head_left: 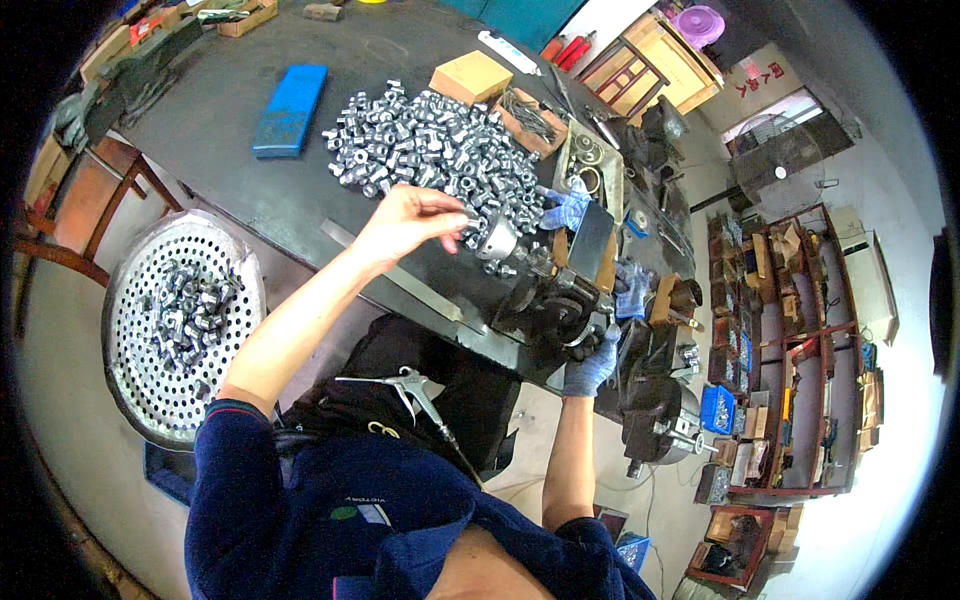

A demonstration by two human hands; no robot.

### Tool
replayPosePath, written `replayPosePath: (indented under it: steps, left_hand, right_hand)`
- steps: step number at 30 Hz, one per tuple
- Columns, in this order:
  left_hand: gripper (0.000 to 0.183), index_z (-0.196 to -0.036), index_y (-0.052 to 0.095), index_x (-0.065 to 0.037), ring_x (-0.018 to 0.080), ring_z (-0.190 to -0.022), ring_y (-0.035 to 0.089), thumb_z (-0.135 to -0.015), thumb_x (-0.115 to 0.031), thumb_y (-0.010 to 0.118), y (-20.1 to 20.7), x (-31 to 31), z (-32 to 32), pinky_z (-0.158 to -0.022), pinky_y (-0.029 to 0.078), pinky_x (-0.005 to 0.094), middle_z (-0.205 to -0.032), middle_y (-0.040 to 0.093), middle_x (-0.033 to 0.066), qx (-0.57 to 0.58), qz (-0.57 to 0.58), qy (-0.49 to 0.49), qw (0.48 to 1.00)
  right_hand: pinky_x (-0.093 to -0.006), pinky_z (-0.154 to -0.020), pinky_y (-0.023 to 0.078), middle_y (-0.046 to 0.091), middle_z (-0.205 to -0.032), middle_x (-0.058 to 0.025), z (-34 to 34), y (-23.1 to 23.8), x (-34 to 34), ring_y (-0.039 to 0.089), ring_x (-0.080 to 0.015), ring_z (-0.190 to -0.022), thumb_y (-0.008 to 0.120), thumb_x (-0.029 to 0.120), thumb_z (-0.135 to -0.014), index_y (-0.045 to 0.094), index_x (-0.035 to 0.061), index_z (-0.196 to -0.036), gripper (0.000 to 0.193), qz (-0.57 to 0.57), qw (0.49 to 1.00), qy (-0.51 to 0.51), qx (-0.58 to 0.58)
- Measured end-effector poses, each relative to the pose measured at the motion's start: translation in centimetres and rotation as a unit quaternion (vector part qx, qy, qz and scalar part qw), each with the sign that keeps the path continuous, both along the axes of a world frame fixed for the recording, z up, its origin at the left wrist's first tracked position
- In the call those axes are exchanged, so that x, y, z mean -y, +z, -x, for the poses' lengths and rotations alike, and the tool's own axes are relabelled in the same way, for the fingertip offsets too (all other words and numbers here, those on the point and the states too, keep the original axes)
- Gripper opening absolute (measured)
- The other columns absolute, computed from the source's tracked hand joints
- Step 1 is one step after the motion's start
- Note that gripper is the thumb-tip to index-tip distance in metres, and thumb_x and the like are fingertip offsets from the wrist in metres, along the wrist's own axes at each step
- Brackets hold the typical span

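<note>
My bare left hand (405,228) reaches over the table edge, thumb and fingers pinched on a small metal fitting (470,222). Just right of those fingertips is a silver, round chuck (497,240) on a small dark bench machine (550,305). My right hand (592,366), in a grey-blue glove, has its fingers curled on the machine's dark handwheel (575,322); the exact grip is partly hidden. Behind the left hand spreads a large pile of shiny metal fittings (430,140). A silver air blow gun (415,392) lies across my lap.
On my left stands a round perforated metal tray (125,330) holding more fittings. A blue flat box (290,110), a cardboard box (471,77) and blue gloves or rags (567,207) lie on the table. Shelves of parts (790,350) and a black fan (785,160) stand at right.
</note>
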State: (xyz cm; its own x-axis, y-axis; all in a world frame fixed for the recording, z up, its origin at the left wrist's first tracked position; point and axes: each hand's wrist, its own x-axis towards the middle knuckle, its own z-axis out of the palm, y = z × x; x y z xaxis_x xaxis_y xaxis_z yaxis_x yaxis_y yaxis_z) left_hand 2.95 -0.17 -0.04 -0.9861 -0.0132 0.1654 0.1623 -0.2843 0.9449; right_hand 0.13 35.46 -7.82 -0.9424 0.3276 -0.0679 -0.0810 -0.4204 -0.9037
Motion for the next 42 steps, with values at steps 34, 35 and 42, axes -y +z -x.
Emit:
replayPosePath:
  steps: [34, 35, 42]
  left_hand:
    - [0.018, -0.095, 0.062, 0.009, 0.0120, -0.067, 0.061, -0.078, 0.002, 0.063, -0.1, -1.0, 1.9, -0.064, 0.051, 0.0242, -0.080, 0.065, 0.0105, -0.058, 0.091, -0.045, 0.993]
    - [0.018, -0.095, 0.062, 0.009, 0.0118, -0.066, 0.061, -0.078, 0.002, 0.063, -0.2, -1.0, 2.0, -0.064, 0.051, 0.0241, -0.079, 0.065, 0.0105, -0.062, 0.092, -0.045, 0.993]
    - [0.017, -0.093, 0.063, 0.008, 0.0111, -0.062, 0.060, -0.078, 0.000, 0.064, -0.6, -0.9, 1.9, -0.059, 0.050, 0.0234, -0.076, 0.065, 0.0101, -0.052, 0.090, -0.046, 0.994]
  right_hand:
    - [-0.0245, -0.059, 0.046, 0.061, -0.086, -0.0022, 7.5, -0.2, 0.1, 0.054, -0.0108, -0.067, 0.056, 0.029, -0.085, 0.060, 0.0037, -0.098, 0.028, -0.085, 0.994, -0.018, -0.071]
    - [-0.0253, -0.061, 0.046, 0.060, -0.087, -0.0015, 6.3, -0.9, 0.0, 0.053, -0.0105, -0.069, 0.056, 0.030, -0.086, 0.059, 0.0043, -0.098, 0.028, -0.010, 1.000, 0.005, -0.018]
    - [-0.0320, -0.078, 0.049, 0.060, -0.098, -0.0093, 1.7, -1.1, -1.4, 0.058, -0.0203, -0.087, 0.055, 0.028, -0.086, 0.057, 0.0031, -0.105, 0.032, 0.102, 0.990, 0.097, -0.019]
